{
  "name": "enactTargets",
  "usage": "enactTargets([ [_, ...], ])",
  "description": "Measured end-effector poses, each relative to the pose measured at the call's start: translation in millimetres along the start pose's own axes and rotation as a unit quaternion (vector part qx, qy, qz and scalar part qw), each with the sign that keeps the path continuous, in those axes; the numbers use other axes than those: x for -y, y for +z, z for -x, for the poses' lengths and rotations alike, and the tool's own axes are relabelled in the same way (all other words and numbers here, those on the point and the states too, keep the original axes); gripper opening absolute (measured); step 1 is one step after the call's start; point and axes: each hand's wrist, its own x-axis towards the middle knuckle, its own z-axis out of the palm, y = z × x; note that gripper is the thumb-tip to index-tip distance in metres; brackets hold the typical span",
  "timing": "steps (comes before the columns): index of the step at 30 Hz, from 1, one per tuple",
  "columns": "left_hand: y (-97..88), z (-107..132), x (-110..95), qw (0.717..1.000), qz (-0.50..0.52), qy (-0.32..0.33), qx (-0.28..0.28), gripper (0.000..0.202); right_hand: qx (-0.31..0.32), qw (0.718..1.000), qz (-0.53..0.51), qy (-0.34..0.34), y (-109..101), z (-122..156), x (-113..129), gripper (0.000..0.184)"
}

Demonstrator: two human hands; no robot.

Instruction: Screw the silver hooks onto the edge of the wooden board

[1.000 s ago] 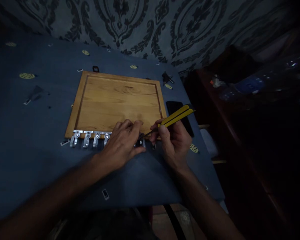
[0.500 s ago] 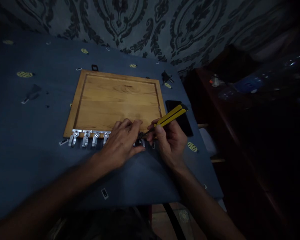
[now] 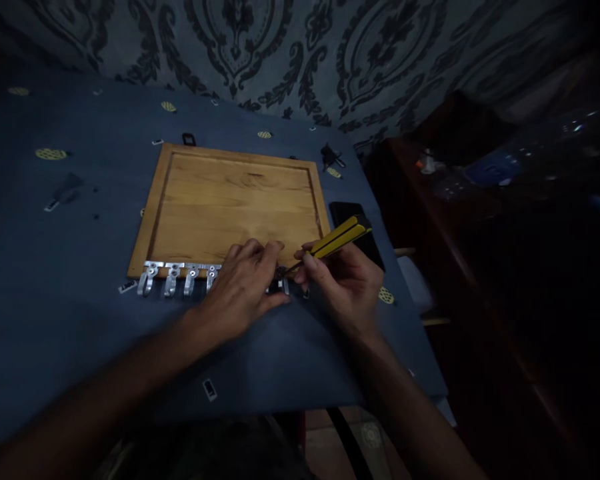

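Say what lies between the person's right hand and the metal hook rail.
In the head view, the thin shaft of the yellow-handled tool lies there, slanting from the right hand toward the hook rail.

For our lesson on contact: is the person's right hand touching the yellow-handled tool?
Touching. The head view shows the right hand holding the yellow-handled tool, thumb and fingers pinching it near its handle's lower end.

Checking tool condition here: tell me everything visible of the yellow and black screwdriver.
The yellow and black screwdriver has a straight handle, seemingly plastic, with a dark end and thin shaft. Gripped in the bare right hand, it slants down toward the silver metal hook rail; tip contact is unclear.
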Motion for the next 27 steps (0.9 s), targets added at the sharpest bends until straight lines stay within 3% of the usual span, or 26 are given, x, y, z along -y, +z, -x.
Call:
enactTargets([
  [2, 0.6, 0.2, 0.0, 1.000, 0.002, -0.003, -0.002, 0.063, -0.005, 1.000, -0.024, 0.011, -0.2, -2.3, 2.7, 0.014],
  [7, 0.2, -0.3, -0.5, 1.000, 0.005, -0.011, 0.004, 0.063, -0.010, 0.998, -0.054, 0.016, -3.2, -6.8, 9.3, 0.034],
  [18, 1.5, 1.7, 1.7, 1.000, 0.003, 0.003, -0.008, 0.064, 0.025, 0.997, -0.072, -0.003, -12.4, -4.0, 9.6, 0.022],
  [23, 2.3, 1.9, 1.5, 1.000, 0.004, 0.000, -0.007, 0.066, 0.004, 0.999, -0.045, -0.023, -12.1, -3.4, 15.3, 0.015],
  [27, 2.0, 1.0, 1.9, 1.000, 0.008, -0.008, 0.009, 0.065, -0.009, 0.999, -0.027, -0.034, -11.8, -2.6, 17.7, 0.022],
])
